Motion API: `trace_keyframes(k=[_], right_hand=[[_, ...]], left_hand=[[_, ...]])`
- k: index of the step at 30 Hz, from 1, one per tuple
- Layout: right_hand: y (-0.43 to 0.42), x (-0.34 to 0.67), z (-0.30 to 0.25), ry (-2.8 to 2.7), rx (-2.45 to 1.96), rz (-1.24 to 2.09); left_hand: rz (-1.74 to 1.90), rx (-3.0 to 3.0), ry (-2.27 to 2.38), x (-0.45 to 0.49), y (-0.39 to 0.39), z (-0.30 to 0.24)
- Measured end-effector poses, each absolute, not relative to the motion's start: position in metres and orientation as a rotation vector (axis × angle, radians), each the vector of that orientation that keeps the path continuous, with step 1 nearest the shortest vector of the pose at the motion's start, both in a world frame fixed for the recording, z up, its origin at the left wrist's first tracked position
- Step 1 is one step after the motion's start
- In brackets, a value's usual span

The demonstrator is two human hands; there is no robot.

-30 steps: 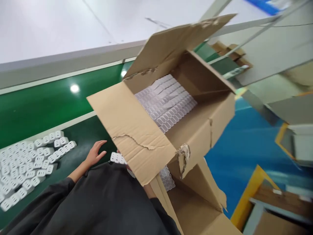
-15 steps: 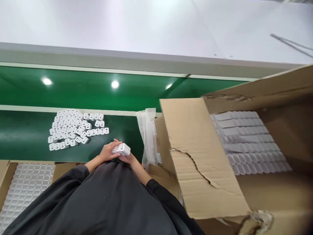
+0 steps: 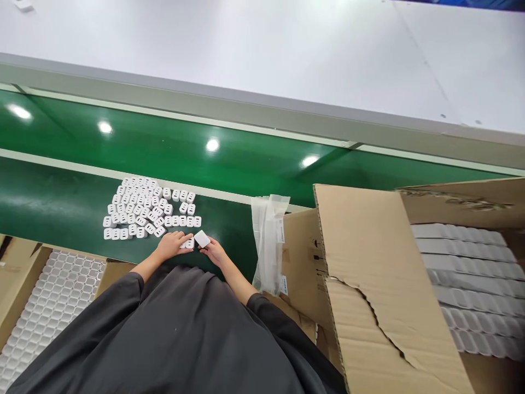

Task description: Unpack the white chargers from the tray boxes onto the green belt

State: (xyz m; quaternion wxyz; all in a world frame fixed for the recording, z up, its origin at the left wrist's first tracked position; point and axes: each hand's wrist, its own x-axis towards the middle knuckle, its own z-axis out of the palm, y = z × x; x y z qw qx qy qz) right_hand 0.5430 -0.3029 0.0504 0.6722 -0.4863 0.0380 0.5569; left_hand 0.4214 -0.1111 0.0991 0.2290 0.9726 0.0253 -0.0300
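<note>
My left hand [image 3: 170,246] is closed around a couple of white USB chargers [image 3: 189,244], their two-slot faces up, low over the near edge of the green work surface [image 3: 221,230]. Whether these rest on the surface I cannot tell. Just to the right, my right hand [image 3: 214,251] pinches a single white charger [image 3: 201,239], tilted so that a plain face shows. Beyond my hands lies a cluster of similar chargers [image 3: 139,208], most with the slotted faces up, some in rows and some askew.
At right stands a large open cardboard box [image 3: 369,262] with a torn flap, holding rows of white trays [image 3: 471,273]. Clear plastic bags [image 3: 268,235] hang beside it. Another box at lower left holds a celled white tray [image 3: 61,295]. A white shelf [image 3: 246,60] spans the back.
The chargers held together between both hands are now apart: one is in my right hand, the others at my left. My hands have separated slightly. The view has shifted left and tilted.
</note>
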Motion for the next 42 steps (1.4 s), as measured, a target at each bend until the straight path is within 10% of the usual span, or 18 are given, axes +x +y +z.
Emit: trace_keyframes(k=[42], right_hand=[[-0.375,0.547,0.129,-0.569,-1.95,0.605]], left_hand=[[0.272,2.752,-0.354,0.446,-0.171,0.068]])
